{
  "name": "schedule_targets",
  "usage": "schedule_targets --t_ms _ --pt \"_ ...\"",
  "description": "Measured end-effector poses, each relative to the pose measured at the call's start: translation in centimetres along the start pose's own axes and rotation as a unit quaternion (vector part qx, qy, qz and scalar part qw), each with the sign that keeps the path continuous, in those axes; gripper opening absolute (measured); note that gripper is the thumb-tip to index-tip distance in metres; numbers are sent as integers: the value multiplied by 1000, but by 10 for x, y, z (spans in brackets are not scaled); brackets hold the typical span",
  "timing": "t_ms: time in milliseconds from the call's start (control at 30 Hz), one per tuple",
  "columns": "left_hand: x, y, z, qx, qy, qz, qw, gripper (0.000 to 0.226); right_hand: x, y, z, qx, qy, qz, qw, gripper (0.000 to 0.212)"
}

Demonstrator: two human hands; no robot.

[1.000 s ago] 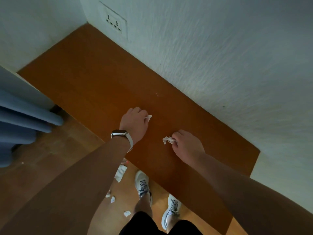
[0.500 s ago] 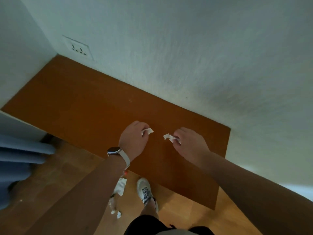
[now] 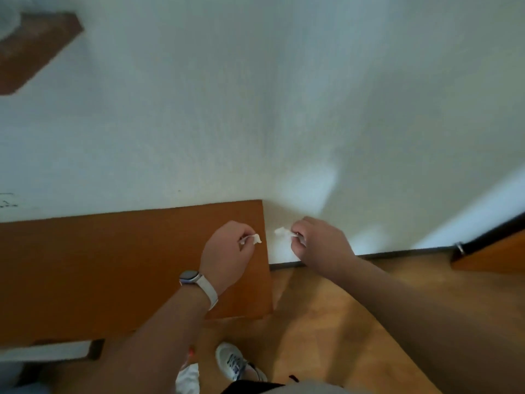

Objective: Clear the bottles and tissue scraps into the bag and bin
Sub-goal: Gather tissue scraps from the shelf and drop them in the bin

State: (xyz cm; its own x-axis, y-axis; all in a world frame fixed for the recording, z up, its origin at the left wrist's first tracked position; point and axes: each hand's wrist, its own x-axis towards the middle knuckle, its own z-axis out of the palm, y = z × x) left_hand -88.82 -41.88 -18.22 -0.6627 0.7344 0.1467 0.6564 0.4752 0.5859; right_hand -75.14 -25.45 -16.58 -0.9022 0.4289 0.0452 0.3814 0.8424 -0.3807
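I have swung right off the bench, each grip pinched shut on 1 tissue scrap, left hand and right hand mid-frame, so the bin comes next.

Table fills lower left of frame, back edge against wall. Left hand over table's right end, tissue scrap pinched at its fingertips. Right hand just right of table edge, in front of wall, pinching second scrap. Floor lower centre and right. Shoe bottom centre. Shelf upper left.
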Motion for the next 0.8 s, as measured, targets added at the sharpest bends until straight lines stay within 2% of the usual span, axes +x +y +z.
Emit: schedule_targets --t_ms 333,433,800 --pt "-14 206 119 -30 -49 174 983 7 -180 159 -93 3 99 163 982 10" --pt "-20 259 150 -60 -96 200 973 12 -228 195 -115 -15 117 222 968 8" --pt "-16 415 240 -76 -216 364 903 11 -354 279 -173 -22 217 392 894 12"
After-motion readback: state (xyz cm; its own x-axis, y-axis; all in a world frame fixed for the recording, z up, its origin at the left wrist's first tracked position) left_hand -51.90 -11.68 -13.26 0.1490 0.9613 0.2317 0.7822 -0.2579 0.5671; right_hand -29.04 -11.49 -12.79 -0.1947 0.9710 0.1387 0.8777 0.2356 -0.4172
